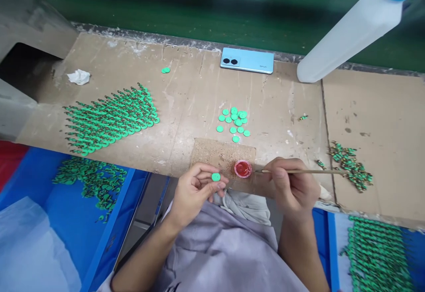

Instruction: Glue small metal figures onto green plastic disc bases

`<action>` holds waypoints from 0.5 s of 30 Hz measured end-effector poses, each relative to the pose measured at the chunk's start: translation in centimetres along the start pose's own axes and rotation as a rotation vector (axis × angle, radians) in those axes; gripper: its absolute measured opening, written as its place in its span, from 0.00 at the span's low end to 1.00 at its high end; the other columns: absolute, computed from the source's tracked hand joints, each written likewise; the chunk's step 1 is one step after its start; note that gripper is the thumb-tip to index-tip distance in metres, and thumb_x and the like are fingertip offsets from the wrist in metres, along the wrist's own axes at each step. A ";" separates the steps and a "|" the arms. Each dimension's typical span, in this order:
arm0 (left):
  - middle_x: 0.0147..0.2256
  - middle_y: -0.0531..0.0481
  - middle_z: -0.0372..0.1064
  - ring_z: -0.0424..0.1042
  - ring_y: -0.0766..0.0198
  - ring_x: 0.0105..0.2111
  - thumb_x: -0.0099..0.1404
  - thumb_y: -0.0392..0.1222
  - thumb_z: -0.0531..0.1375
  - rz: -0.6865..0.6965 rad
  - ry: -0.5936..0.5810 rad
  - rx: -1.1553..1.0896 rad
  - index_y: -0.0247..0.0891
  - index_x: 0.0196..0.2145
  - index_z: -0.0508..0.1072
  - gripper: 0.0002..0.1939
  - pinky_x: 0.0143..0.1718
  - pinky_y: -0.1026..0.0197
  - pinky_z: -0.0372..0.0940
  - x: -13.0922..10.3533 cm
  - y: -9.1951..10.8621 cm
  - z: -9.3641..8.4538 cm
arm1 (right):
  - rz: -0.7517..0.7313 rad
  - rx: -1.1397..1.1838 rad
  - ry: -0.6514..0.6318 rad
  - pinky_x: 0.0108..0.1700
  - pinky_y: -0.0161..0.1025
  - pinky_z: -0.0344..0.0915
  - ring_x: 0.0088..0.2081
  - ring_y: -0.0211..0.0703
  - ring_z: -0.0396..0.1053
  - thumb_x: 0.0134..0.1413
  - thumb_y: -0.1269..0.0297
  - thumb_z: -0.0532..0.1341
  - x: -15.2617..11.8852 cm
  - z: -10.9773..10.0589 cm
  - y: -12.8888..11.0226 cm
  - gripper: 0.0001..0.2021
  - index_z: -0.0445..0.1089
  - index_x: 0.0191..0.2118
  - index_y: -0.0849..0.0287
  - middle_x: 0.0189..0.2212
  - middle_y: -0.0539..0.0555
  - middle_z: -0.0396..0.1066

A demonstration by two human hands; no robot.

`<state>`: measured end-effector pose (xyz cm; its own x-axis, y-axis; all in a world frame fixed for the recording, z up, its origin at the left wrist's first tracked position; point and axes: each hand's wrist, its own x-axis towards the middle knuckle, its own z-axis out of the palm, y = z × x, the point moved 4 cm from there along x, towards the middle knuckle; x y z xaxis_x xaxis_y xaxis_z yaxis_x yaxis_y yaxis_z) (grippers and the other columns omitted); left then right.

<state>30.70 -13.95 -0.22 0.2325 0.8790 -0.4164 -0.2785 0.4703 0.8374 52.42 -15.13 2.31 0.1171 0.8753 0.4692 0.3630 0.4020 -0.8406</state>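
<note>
Hugging the near edge of the brown cardboard-topped bench [186,106], left hand [194,192] pinches a small green plastic disc [216,177] fingers-up, small red paint pot [243,169] just right, right hand [292,185] clasps thin wooden stick [308,172] level, open board beyond.

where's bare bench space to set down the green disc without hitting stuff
Bare board lies between the laid-out green rows and the loose discs, below the phone. Crowded: around the red paint cap and right pile.
</note>
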 end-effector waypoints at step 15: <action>0.41 0.39 0.85 0.81 0.63 0.28 0.71 0.49 0.69 0.048 -0.119 0.090 0.36 0.51 0.77 0.17 0.23 0.68 0.66 0.1 0.0 0.1 | -0.127 -0.245 -0.140 0.24 0.33 0.68 0.25 0.39 0.77 0.73 0.69 0.60 1.4 1.7 -0.6 0.12 0.69 0.34 0.54 0.28 0.49 0.79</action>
<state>30.84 -13.89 -0.19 0.3316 0.8820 -0.3349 -0.2084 0.4147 0.8858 50.75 -13.67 3.05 -0.0658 0.8573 0.5106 0.5809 0.4490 -0.6789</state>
